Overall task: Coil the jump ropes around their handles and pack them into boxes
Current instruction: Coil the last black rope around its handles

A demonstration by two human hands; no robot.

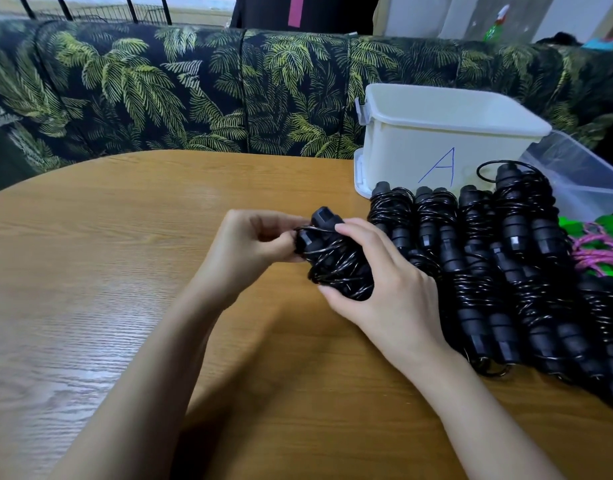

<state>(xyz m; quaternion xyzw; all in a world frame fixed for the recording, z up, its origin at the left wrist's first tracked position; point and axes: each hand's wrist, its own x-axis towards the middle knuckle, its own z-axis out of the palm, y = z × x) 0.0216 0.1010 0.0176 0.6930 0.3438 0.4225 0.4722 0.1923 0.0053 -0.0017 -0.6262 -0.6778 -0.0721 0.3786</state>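
Observation:
A black jump rope (336,261), its thin cable coiled round both handles, is held above the wooden table (107,271). My right hand (378,282) grips the bundle from the right, fingers curled round the coils. My left hand (253,244) pinches the end of the cable by the handle tops. To the right lies a row of several coiled black jump ropes (499,265) on the table. Behind them stands a white box (436,140) marked with a blue letter A.
A clear plastic bin (582,174) lies behind the row at the right edge. Pink cord and green items (603,244) sit at the far right. A leaf-patterned sofa (194,91) runs along the table's far side.

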